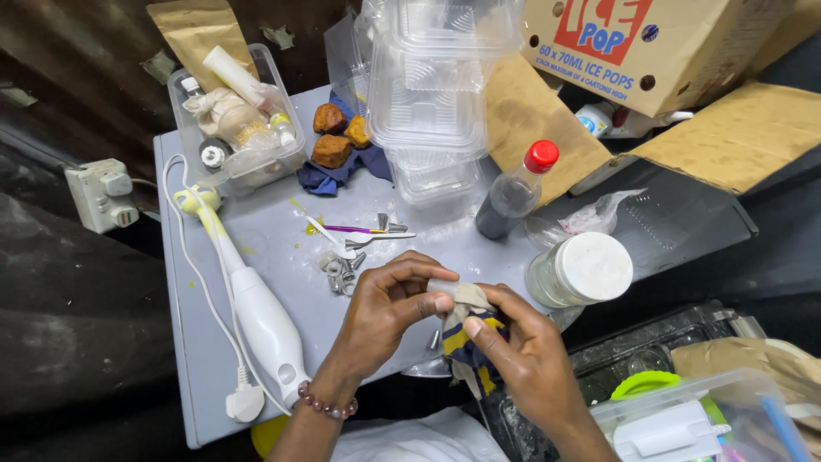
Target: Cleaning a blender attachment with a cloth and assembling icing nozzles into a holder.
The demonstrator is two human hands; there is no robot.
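Over the near edge of a grey table [205, 359], my left hand [385, 312] and my right hand [522, 351] meet around a striped cloth [466, 329] in blue, yellow and beige. My left thumb and fingers pinch a small pale piece [442, 287] wrapped at the top of the cloth. From below, my right hand grips the bunched cloth. A beaded bracelet [325, 404] sits on my left wrist. Small metal parts [342, 269] lie on the table just beyond my left hand.
A white hand blender [261, 321] with cord and plug lies at the left. Farther back are a clear tub of items [235, 115], brown chunks on a blue cloth [338, 137], stacked clear containers [432, 94], a red-capped dark bottle [513, 192], a white-lidded jar [581, 269] and a cardboard box [650, 51].
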